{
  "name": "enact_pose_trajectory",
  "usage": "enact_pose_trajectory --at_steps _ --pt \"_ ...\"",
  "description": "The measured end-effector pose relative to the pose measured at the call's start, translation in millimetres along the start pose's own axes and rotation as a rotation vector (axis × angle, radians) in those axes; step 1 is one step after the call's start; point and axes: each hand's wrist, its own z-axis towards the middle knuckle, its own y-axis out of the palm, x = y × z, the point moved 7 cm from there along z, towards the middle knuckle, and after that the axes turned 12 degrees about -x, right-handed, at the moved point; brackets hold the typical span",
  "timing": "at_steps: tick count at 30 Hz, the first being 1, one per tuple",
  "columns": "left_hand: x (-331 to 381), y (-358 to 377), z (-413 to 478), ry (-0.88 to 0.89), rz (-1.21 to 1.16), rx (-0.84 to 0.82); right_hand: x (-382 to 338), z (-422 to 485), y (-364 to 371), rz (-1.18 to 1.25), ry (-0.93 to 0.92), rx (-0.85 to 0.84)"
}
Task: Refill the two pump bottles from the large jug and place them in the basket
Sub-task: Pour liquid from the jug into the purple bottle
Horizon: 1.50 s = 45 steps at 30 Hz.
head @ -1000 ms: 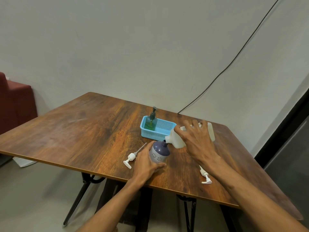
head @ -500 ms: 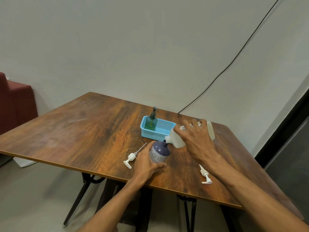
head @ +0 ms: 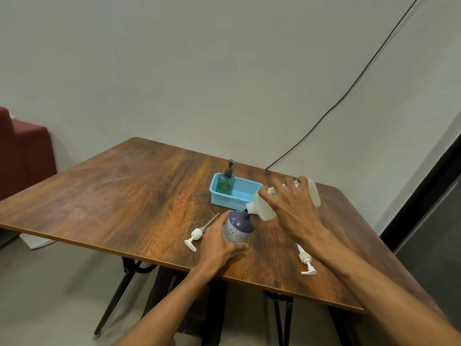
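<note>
Purple pump bottle (head: 238,227) stands open-necked on the wooden table (head: 124,196), the left hand (head: 217,242) curled round its side. The right hand (head: 293,208) grips the white jug (head: 263,207), tipped spout-to-neck over it, just in front of the blue basket (head: 229,202), where a green pump bottle (head: 225,182) stands upright. Loose white pumps lie flat: a left pump head (head: 195,237) and a right pump head (head: 305,260).

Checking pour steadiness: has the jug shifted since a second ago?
No. The jug sits where it was relative to the basket, spout over the purple bottle, held by the right hand.
</note>
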Motion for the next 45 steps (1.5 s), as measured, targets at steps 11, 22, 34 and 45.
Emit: enact_pose_trajectory --at_steps 11,22,34,45 --pt "0.7 0.1 -0.2 0.007 -0.024 -0.010 -1.2 0.3 -4.5 -0.010 -0.019 0.058" --pt "-0.5 0.3 0.0 -0.001 -0.019 -0.006 -2.4 0.9 -6.5 -0.032 -0.029 0.052" --pt "0.9 -0.4 -1.2 0.002 -0.024 0.003 -3.0 2.3 -7.4 -0.063 -0.036 0.069" --pt "0.7 -0.5 -1.4 0.007 -0.021 0.001 -3.3 2.8 -4.8 -0.051 -0.042 0.064"
